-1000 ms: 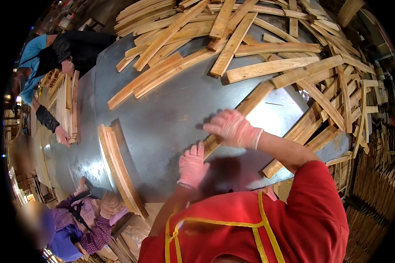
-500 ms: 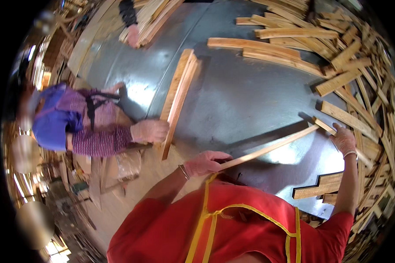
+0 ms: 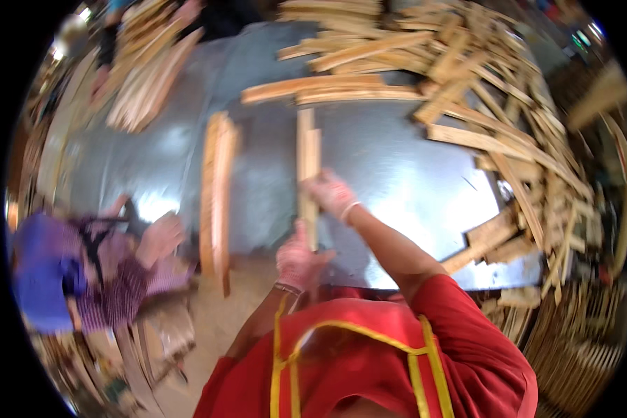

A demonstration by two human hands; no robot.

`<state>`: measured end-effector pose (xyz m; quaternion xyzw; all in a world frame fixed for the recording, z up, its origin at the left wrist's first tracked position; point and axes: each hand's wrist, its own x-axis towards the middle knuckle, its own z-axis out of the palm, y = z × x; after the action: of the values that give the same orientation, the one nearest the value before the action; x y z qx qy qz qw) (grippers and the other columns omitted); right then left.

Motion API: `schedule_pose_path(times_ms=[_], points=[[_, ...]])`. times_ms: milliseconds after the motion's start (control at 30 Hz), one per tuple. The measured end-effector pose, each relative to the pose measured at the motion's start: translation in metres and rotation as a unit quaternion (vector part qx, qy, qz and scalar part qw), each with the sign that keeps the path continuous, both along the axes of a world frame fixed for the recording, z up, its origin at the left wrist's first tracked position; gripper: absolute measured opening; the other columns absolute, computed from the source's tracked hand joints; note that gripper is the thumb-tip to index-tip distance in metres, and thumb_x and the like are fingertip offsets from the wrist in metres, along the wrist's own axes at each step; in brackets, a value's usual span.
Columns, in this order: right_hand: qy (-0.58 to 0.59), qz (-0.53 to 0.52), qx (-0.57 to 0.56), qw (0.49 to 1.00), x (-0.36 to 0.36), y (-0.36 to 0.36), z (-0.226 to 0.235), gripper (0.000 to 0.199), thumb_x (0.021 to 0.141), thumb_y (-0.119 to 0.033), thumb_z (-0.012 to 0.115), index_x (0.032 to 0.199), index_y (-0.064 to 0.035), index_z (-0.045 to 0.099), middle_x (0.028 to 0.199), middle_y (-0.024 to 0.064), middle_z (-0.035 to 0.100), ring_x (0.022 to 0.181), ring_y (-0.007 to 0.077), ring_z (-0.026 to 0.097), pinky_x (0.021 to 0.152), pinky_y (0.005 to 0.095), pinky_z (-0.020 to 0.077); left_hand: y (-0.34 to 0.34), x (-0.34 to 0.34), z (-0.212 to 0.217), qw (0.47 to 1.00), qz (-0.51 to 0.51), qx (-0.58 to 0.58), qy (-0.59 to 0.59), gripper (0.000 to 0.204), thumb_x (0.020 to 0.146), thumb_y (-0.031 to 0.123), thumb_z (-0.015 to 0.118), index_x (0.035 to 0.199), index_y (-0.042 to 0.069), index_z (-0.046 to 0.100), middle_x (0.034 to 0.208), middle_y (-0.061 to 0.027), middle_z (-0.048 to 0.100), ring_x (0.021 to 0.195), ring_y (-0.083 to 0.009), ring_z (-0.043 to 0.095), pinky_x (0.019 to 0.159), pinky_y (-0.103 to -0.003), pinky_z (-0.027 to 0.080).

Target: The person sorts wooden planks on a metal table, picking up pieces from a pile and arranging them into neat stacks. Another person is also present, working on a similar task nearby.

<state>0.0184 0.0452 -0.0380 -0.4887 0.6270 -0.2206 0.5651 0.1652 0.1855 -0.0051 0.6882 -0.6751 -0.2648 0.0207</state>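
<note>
Two narrow wooden strips lie side by side in front of me, pointing away over the grey metal table. The left strip reaches farther than the right strip. My left hand, in a pale pinkish glove, is closed around the near end of the strips; its fingers partly hide that end. Farther up, my gloved right hand grips the strips from the right side, fingertips across them. Some blur hides how each finger sits.
Left of my strips lies a bundle of longer boards. A large jumbled wood pile covers the far and right side. A co-worker in a purple patterned sleeve is at the left; another person's arms are by stacked strips at the far left.
My right hand has come in from the pile's edge with the second strip, now alongside the first. Both strips have swung to point away from me. The view has turned right.
</note>
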Motion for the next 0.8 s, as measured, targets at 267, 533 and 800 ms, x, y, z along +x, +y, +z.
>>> schedule_pose_path(times_ms=[267,533,800], points=[[-0.238,-0.253,-0.037,0.937,-0.153,-0.006,0.04,0.049,0.101,-0.04,0.07,0.132,-0.0024,0.065,0.091,0.0038,0.069,0.085,0.0145,0.063,0.077,0.0303,0.0534,-0.025,0.069,-0.05,0.963,0.106,-0.243,0.048,0.076,0.09,0.027,0.072,0.159,0.009,0.045,0.143,-0.0257,0.063,0.12,-0.0429,0.067,0.102,-0.049,0.055],[-0.386,-0.637,-0.081,0.662,-0.414,-0.079,-0.035,0.027,0.094,-0.019,0.076,0.082,-0.0134,0.053,0.065,0.0,0.045,0.052,0.0149,0.044,0.048,0.0322,0.0372,-0.056,0.032,-0.009,0.962,0.041,-0.093,-0.255,0.093,0.084,0.031,0.075,0.163,0.005,0.035,0.159,-0.0244,0.045,0.146,-0.0413,0.043,0.122,-0.05,0.037],[-0.213,-0.154,0.112,0.958,-0.309,0.046,-0.032,0.027,0.089,-0.029,0.073,0.105,-0.0071,0.07,0.089,0.0161,0.072,0.084,0.0354,0.071,0.074,0.0441,0.0561,-0.051,-0.176,-0.019,0.962,-0.161,-0.135,-0.173,0.104,0.077,0.053,0.082,0.16,0.007,0.041,0.159,-0.0176,0.046,0.152,-0.0376,0.036,0.127,-0.051,0.026]])
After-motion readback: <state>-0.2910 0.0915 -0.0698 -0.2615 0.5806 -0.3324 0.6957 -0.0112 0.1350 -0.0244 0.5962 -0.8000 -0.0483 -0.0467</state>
